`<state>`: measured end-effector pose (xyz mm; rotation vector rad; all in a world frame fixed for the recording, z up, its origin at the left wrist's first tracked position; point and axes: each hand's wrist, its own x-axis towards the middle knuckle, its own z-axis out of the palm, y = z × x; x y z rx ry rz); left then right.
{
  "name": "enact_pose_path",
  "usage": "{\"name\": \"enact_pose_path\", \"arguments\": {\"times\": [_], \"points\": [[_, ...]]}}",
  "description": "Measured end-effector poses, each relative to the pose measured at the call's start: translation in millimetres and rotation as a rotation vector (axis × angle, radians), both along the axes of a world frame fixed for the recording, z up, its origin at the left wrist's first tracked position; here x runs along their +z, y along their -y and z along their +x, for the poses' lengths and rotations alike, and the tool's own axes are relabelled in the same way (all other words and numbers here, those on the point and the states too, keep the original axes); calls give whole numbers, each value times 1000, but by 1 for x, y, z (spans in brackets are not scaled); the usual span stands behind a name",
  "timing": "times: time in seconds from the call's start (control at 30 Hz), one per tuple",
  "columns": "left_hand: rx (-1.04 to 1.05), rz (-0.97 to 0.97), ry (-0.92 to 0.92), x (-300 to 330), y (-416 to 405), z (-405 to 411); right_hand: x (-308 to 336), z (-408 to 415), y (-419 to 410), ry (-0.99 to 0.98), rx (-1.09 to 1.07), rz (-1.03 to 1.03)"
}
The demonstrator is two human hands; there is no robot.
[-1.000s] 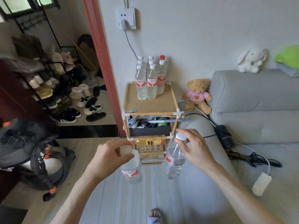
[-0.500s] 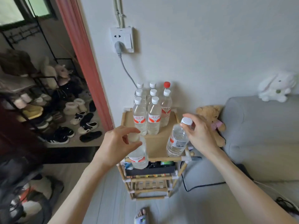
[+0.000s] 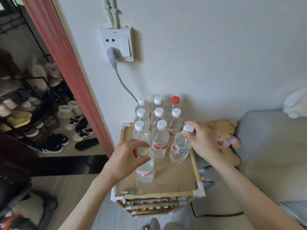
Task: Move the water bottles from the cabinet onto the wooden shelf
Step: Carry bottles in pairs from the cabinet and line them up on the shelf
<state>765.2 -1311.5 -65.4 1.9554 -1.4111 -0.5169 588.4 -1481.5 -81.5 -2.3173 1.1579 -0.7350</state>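
Water bottles [image 3: 156, 123] on wooden shelf [image 3: 176, 180], left hand [image 3: 126, 158], right hand [image 3: 201, 141], fingers gripping one each

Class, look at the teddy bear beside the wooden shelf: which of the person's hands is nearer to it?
The right hand. It holds a bottle by the cap, just left of the teddy bear. The left hand is farther left, across the shelf, on another bottle.

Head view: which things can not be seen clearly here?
- Cap of the left-hand bottle: hidden by the left hand.
- Lower tiers of the wooden shelf: covered by its top.
- Shoe rack: blurred.
- White plush: cut by the right edge.
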Motion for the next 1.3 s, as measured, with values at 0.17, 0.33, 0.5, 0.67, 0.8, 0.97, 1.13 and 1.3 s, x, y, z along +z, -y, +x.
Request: {"name": "enact_pose_path", "arguments": {"times": [0.17, 0.33, 0.5, 0.67, 0.8, 0.97, 1.13, 1.3], "points": [[10, 43, -3, -1, 17, 0, -6, 5, 18, -26, -16, 52], [-56, 85, 7, -1, 24, -3, -3, 1, 29, -32, 165, 73], [1, 73, -3, 1, 25, -3, -2, -7, 36, -54, 207, 141], [163, 52, 23, 0, 24, -4, -9, 7, 33, -34, 91, 65], [45, 63, 26, 3, 24, 1, -10, 8, 32, -30, 137, 68], [-40, 59, 13, 2, 23, 5, -10, -4, 32, -13, 274, 63], [143, 25, 39, -5, 30, 0, -8, 5, 33, -20, 141, 79], [-107, 101, 9, 2, 27, 6, -13, 2, 30, -18, 254, 90]]}}
